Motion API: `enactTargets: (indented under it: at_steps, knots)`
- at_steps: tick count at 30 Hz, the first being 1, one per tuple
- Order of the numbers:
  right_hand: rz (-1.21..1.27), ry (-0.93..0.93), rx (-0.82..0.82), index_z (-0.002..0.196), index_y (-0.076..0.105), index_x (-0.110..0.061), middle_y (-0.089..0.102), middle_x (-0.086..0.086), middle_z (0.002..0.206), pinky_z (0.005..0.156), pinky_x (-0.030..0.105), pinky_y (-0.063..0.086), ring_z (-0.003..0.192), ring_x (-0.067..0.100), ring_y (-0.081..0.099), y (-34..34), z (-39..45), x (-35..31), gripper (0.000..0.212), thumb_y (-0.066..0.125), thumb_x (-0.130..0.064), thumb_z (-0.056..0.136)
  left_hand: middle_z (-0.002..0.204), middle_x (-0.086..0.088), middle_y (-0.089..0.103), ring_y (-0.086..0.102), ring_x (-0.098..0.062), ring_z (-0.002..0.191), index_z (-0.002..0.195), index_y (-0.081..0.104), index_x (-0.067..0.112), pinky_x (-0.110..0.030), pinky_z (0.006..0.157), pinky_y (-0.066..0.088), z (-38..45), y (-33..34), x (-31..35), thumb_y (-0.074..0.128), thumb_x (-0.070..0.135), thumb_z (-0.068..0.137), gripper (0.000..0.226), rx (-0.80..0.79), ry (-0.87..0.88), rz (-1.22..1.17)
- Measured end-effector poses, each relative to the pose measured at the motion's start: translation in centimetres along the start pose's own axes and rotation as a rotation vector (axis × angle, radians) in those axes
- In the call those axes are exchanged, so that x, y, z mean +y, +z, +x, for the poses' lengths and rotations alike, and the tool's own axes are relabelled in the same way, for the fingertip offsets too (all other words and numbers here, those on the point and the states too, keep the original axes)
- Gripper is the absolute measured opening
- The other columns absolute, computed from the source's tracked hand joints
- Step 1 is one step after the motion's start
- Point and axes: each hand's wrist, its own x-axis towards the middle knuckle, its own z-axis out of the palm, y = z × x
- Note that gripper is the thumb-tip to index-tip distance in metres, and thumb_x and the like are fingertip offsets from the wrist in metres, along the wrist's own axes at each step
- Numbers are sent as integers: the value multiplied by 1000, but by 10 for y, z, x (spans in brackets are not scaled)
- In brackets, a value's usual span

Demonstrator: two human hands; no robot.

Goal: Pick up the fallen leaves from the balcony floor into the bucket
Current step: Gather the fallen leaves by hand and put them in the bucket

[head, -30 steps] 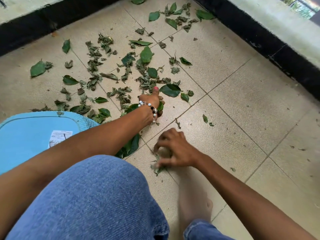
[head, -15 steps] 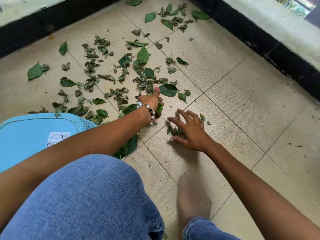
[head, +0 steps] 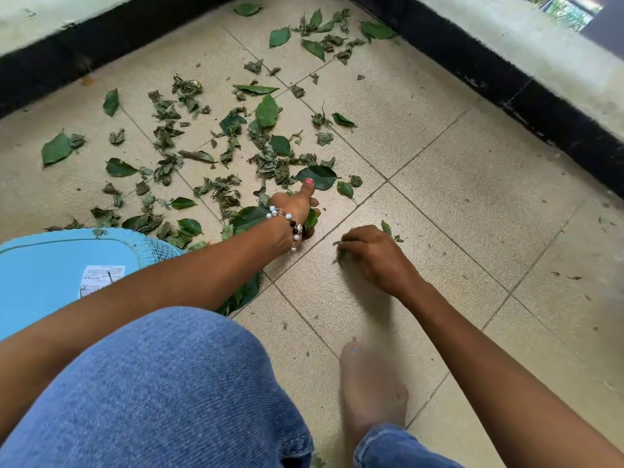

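Note:
Green and dried leaves [head: 266,111] lie scattered over the beige tiled balcony floor [head: 472,204], mostly at the upper left and centre. The light blue bucket [head: 50,265] stands at the left edge, partly behind my left forearm. My left hand [head: 297,211], with a bead bracelet at the wrist, grips a bunch of green leaves on the floor, thumb pointing up. My right hand [head: 371,255] rests on the tile just right of it, fingers curled round a few small dried leaf bits. A large dark leaf [head: 319,177] lies just beyond my left thumb.
A black skirting and low pale wall [head: 506,79] run along the back and right side. My blue-jeaned knee [head: 162,393] fills the lower left and my bare foot [head: 371,390] stands on the tile at lower centre. More leaves [head: 243,295] lie under my left forearm.
My right hand moved from near my foot up to the tile beside my left hand, spread over small leaf bits, and has now curled its fingers round them. My left hand stayed put.

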Motion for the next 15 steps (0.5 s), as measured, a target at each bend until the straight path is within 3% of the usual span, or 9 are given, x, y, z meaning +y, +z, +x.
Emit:
enactTargets:
  at_steps: [2,4,6,7,9,12,15]
  knots:
    - [-21,81,-128,131,59,-22,52,6,139,100,57,39,130,32,43,-3,-4,6,38,60,-25,93,66,-7,62,47,-9,31,70,61,6,-16,37,36,-1,1,0,62,44,92,44,-4,-1,14]
    - [-98,107,-319,146,38,-33,24,1,158,110,54,26,144,28,19,-2,-12,11,53,55,-33,96,68,-8,63,48,-10,32,76,64,4,-18,39,38,1,1,-1,62,45,91,44,3,-6,24]
    - [-139,44,-337,146,41,-29,24,5,159,106,51,36,142,31,24,-1,-19,12,53,57,-21,95,69,-6,64,50,-9,33,99,65,-1,-18,39,39,3,1,-2,62,46,91,48,1,-16,25]
    - [-139,4,-261,140,50,-23,37,9,152,97,50,46,134,33,38,0,-21,12,48,59,-13,94,69,-5,64,50,-9,33,106,63,-1,-18,38,39,3,2,-2,62,47,90,50,-6,-24,23]
    - [-109,-14,-124,119,68,-10,61,12,127,76,44,54,105,34,57,1,-21,15,32,61,-2,89,67,-6,63,49,-12,34,96,64,2,-18,36,39,1,4,-1,62,47,91,45,-18,-29,23]
    - [-20,67,-38,96,74,-5,69,12,98,76,37,51,90,30,62,-3,-10,10,21,61,2,82,63,-7,61,47,-14,36,82,63,3,-17,36,38,-4,7,-2,61,45,91,43,-34,-31,34]
    - [121,142,98,83,76,-6,73,9,83,71,35,55,77,27,68,0,5,2,20,61,0,73,65,-6,64,51,-14,36,101,64,-2,-18,38,39,0,6,-4,63,47,90,50,-25,-34,27]
